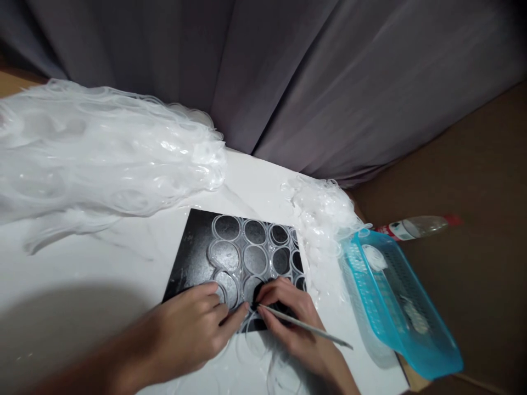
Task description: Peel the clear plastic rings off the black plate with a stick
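Observation:
A black board (191,252) lies on the white table, partly covered by a translucent, glossy sheet of joined rings (241,249). My left hand (195,326) rests on the lower left of this sheet, its index finger stretched toward the right hand and the other fingers loosely bent. Pinched in the fingers of my right hand (296,312) is a thin, pale, pencil-like stick tool (310,327). Its tip meets the sheet near the lower middle of the board, close to my left index fingertip. Part of the sheet hangs past the board's near edge, under my hands.
A large heap of translucent ring sheets (123,153) covers the table's left back. A smaller pile (325,211) lies right of the board. At the right edge stands a blue plastic basket (411,307) with white pieces inside, a plastic bottle (424,226) behind it. A grey curtain (263,71) hangs behind.

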`<move>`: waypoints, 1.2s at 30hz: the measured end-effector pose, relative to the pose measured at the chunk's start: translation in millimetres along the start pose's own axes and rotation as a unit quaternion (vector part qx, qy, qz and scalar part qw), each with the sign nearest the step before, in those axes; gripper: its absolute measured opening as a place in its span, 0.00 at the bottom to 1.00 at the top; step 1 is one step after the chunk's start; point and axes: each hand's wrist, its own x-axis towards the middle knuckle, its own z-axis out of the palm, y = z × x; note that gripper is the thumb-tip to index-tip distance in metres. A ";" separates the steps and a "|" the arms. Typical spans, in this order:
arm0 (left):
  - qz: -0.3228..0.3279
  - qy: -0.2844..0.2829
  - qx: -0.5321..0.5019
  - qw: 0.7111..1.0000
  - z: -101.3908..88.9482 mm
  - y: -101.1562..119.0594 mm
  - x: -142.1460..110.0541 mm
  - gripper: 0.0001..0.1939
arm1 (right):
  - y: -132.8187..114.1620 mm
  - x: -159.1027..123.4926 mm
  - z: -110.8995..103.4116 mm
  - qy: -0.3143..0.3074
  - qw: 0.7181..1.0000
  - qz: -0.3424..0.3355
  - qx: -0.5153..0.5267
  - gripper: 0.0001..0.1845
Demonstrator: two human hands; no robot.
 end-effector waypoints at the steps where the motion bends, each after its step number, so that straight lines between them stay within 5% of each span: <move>1: 0.000 0.001 -0.001 1.000 -0.3 0.0 0.0 0.27 | 0.1 -0.1 0.2 0.001 1.000 0.001 0.000 0.08; 36: 0.006 -0.023 -0.004 1.000 -7.8 -1.7 3.0 0.29 | -0.4 2.2 10.7 0.058 0.998 -0.013 -0.009 0.07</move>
